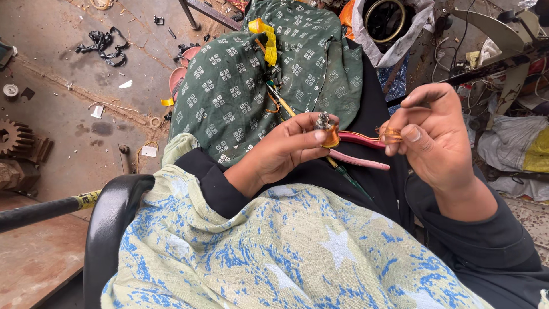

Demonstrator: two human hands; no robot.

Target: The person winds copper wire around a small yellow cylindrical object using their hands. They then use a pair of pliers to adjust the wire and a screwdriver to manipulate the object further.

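rusty gear (16, 137) on floor | black armrest (111, 220) | green patterned cloth (229, 91) | yellow tape (266, 40)

The pliers' (360, 150) jaws are hidden behind the left hand (286, 150).

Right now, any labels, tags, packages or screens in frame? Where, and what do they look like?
Yellow label band: wrapped round the black rod at lower left, dark print.
Small white tag: flat on the floor, left of the green cloth, rectangular.
White sack: top centre-right, open, holding a ring.
No screens or signs.
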